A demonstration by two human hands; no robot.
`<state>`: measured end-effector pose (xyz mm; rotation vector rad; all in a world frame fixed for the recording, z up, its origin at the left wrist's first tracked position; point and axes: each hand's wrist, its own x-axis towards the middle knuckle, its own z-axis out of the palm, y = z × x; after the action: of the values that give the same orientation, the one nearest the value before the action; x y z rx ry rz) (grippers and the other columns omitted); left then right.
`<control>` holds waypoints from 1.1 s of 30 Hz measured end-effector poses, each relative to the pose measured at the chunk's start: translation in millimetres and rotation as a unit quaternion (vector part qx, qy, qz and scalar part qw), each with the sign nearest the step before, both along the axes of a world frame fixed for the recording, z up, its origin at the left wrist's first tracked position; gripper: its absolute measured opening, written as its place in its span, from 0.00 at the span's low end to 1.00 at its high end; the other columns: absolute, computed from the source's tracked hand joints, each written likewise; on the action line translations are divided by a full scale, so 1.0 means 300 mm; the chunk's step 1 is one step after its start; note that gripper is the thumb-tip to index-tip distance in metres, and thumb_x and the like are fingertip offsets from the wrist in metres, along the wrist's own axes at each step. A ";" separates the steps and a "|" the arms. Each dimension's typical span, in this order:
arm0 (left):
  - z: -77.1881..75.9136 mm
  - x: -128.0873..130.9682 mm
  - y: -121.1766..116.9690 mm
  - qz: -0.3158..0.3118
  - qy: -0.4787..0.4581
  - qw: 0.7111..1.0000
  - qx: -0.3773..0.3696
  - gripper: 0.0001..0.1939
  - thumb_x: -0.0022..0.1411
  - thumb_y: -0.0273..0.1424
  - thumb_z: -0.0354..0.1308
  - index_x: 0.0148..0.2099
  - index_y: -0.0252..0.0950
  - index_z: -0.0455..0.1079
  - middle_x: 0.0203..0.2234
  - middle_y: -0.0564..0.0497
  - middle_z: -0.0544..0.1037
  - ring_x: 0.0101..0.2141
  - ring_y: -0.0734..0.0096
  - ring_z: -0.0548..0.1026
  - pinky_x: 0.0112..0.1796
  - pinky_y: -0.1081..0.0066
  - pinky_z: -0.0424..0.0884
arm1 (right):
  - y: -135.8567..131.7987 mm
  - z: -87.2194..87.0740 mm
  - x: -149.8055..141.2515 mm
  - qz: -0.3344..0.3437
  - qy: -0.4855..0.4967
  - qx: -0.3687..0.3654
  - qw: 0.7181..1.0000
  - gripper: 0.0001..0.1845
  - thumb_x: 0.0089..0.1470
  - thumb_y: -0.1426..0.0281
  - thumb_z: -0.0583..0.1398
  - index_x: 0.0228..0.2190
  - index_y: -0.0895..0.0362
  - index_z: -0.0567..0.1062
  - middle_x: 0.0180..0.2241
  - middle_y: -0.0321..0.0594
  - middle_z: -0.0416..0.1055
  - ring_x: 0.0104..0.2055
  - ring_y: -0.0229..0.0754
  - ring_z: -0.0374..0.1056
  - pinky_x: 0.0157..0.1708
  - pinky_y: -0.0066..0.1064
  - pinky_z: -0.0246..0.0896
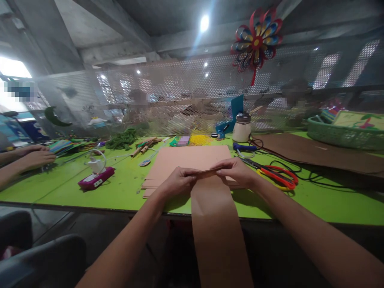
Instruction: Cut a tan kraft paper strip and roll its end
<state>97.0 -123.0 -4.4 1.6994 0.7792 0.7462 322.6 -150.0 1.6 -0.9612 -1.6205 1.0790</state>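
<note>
A long sheet of brown kraft paper (214, 216) hangs from the table's front edge down toward my lap. Its upper end is folded over into a narrow strip. My left hand (179, 182) pinches the left end of that fold between thumb and fingers. At the right end, my right hand (235, 171) is closed on the same fold. Beneath and beyond both hands lies a stack of brown paper sheets (192, 156) on the green table (126, 176). Scissors with red and yellow handles (279, 178) rest just right of my right forearm.
A purple power strip (96, 179) with a white plug stands on the left. Behind are a glue gun (244, 148), a jar (242, 129), yellow shreds (200, 139) and green material (121, 139). A green basket (345, 134) and brown board (318, 152) lie right. Another person's hands (37, 156) work far left.
</note>
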 end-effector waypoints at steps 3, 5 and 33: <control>0.014 -0.009 -0.005 -0.020 0.008 1.000 0.006 0.19 0.52 0.31 0.58 0.46 0.29 0.72 0.26 0.47 0.75 0.28 0.71 0.69 0.30 0.72 0.64 | 0.000 0.001 -0.001 0.009 0.018 0.000 1.000 0.12 0.39 0.71 0.62 0.31 0.61 0.79 0.22 0.35 0.69 0.22 0.32 0.60 0.23 0.26 0.54; 0.034 -0.016 -0.008 -0.020 0.031 0.999 0.016 0.19 0.53 0.31 0.56 0.47 0.29 0.72 0.26 0.47 0.76 0.27 0.71 0.69 0.30 0.71 0.64 | -0.002 0.001 -0.004 0.015 0.024 0.007 1.000 0.11 0.40 0.72 0.62 0.30 0.61 0.80 0.21 0.35 0.69 0.20 0.32 0.59 0.22 0.26 0.53; 0.102 0.078 -0.101 0.045 0.261 0.922 0.281 0.17 0.63 0.37 0.43 0.28 0.33 0.65 0.21 0.54 0.68 0.25 0.73 0.64 0.26 0.75 0.55 | -0.027 0.002 -0.045 0.013 0.027 0.074 0.997 0.18 0.42 0.71 0.61 0.39 0.62 0.75 0.27 0.37 0.70 0.28 0.36 0.65 0.31 0.29 0.62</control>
<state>120.4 -153.3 26.3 2.4556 1.0810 0.6144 309.1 -158.2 2.2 -0.8093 -1.6476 0.9790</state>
